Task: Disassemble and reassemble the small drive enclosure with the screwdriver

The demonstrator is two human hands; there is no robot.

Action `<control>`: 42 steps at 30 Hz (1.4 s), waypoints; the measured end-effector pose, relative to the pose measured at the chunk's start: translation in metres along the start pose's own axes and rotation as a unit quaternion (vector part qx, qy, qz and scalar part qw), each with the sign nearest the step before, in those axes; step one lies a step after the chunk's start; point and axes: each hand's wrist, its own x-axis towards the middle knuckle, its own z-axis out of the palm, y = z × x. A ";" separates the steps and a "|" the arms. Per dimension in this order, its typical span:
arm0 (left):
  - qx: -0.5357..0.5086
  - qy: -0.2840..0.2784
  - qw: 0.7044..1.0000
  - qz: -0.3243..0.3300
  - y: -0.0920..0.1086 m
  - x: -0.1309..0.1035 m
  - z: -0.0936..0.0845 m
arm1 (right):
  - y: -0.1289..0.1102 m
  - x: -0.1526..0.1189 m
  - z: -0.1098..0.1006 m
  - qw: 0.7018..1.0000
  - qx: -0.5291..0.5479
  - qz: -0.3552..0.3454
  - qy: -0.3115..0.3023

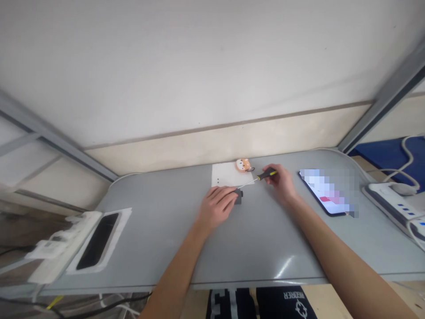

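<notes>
A small dark grey block (pixel 238 199) lies on the grey table, partly covered by my left hand (pixel 217 206), whose fingers are closed on its left side. My right hand (pixel 279 180) grips a screwdriver (pixel 265 174) with a black and yellow handle. The thin metal shaft slants down to the left, and its tip is at the block's top edge by my left fingertips. Behind the block is a white sheet (pixel 227 173) with several small dark dots. An orange and white animal-face case (pixel 243 165) with a dark loop rests at the sheet's back right.
A lit phone (pixel 327 192), partly pixelated, lies to the right. Beyond it is a white power strip (pixel 395 208) with cables. At the left, a black phone-like object (pixel 98 241) lies on white paper beside another power strip (pixel 66 248). A wall rises behind the table (pixel 159 230).
</notes>
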 end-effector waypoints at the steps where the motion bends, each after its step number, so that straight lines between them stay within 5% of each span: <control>1: 0.000 0.001 1.000 -0.001 0.000 0.000 0.000 | 0.000 0.000 0.000 1.000 0.000 0.000 0.000; 42: -0.022 0.006 0.999 -0.023 0.003 0.004 -0.006 | -0.004 -0.002 0.001 0.999 -0.041 -0.013 0.007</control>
